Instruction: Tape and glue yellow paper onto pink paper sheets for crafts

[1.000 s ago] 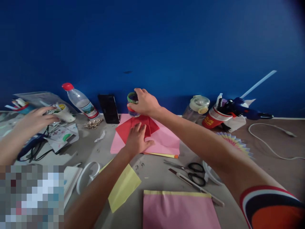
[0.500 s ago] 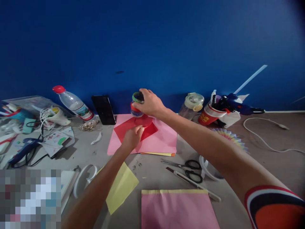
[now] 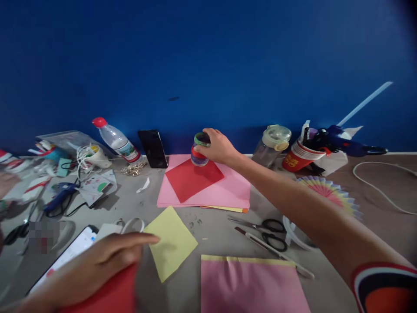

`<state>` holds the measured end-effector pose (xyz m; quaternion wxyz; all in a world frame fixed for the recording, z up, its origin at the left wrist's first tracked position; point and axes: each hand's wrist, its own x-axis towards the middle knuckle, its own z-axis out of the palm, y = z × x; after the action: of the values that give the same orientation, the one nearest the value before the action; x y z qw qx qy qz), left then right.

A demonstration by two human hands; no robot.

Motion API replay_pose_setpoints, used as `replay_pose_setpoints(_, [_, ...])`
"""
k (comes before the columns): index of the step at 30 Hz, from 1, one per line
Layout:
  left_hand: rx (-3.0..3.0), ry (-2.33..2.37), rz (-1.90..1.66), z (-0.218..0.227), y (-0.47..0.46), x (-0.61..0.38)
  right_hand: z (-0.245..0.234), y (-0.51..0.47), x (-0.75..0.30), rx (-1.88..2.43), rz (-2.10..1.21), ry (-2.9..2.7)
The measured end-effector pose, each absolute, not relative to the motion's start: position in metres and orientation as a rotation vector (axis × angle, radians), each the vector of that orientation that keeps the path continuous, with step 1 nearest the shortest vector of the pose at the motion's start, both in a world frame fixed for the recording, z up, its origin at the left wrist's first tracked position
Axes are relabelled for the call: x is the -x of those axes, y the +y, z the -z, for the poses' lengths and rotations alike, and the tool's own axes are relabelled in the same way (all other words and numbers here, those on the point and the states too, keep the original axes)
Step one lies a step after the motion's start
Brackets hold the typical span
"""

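Extends as a counter [image 3: 179, 293], grey at left, browner at right. Carries a mostly pink paper stack [image 3: 234, 187] at mid-rear. Supports, nearer the front, a yellow sheet [image 3: 171, 243], black-handled scissors [image 3: 256, 225], a utility knife [image 3: 257, 242] alongside, and a yellow-edged pink sheet [image 3: 250, 287]. Bears, toward the rear, a black phone [image 3: 153, 149], a red-capped bottle [image 3: 115, 141] and a lidded clear jar [image 3: 263, 153].

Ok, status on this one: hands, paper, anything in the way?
Left hand: holds red sheet, blurred. Right hand: around multicoloured cylinder. Cylinder hides part of flat red paper's far edge.
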<state>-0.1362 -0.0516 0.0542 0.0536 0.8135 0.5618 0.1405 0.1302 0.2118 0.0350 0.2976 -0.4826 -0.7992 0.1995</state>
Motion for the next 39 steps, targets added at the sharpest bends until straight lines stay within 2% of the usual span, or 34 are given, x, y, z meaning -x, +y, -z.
replay_pose_setpoints(2, [-2.118,1.793,-0.003,-0.037,-0.044,0.114,-0.031,0.209,-0.125,1.285,-0.574,-2.138])
replay_pose_setpoints(5, [-1.789,1.971,0.323,-0.013,-0.022,0.082,-0.029,0.205,-0.119,1.3,-0.588,-2.144])
replay_pose_setpoints(7, [-1.676,2.006,0.379,0.0,-0.009,0.072,-0.03,0.202,-0.117,1.313,-0.585,-2.141])
replay_pose_setpoints(10, [-1.68,1.989,0.345,0.009,0.0,0.072,-0.031,0.198,-0.115,1.317,-0.581,-2.147])
replay_pose_setpoints(13, [-1.727,1.939,0.316,-0.001,-0.007,0.073,-0.031,0.194,-0.114,1.316,-0.567,-2.17])
replay_pose_setpoints(16, [-1.758,1.934,0.249,-0.033,-0.017,0.071,-0.029,0.191,-0.112,1.302,-0.549,-2.201])
replay_pose_setpoints(20, [-1.87,2.029,-0.18,-0.084,0.007,0.071,-0.029,0.193,-0.11,1.277,-0.506,-2.244])
replay_pose_setpoints(22, [-1.937,2.128,-0.292,-0.093,0.043,0.07,-0.033,0.199,-0.114,1.3,-0.486,-2.232])
replay_pose_setpoints(24, [-1.959,2.099,-0.309,-0.084,0.09,0.068,-0.042,0.205,-0.123,1.344,-0.45,-2.171])
replay_pose_setpoints(28, [-1.952,2.025,-0.276,-0.035,0.171,0.054,-0.069,0.211,-0.144,1.344,-0.291,-2.019])
replay_pose_setpoints(32, [-1.93,1.884,-0.286,-0.003,0.194,0.044,-0.079,0.204,-0.142,1.289,-0.209,-2.114])
replay_pose_setpoints(35, [-1.863,1.91,-0.316,-0.012,0.18,0.059,-0.06,0.2,-0.125,1.257,-0.202,-2.229])
replay_pose_setpoints(39, [-1.697,1.946,-0.442,-0.046,0.137,0.092,-0.021,0.198,-0.101,1.244,-0.313,-2.421])
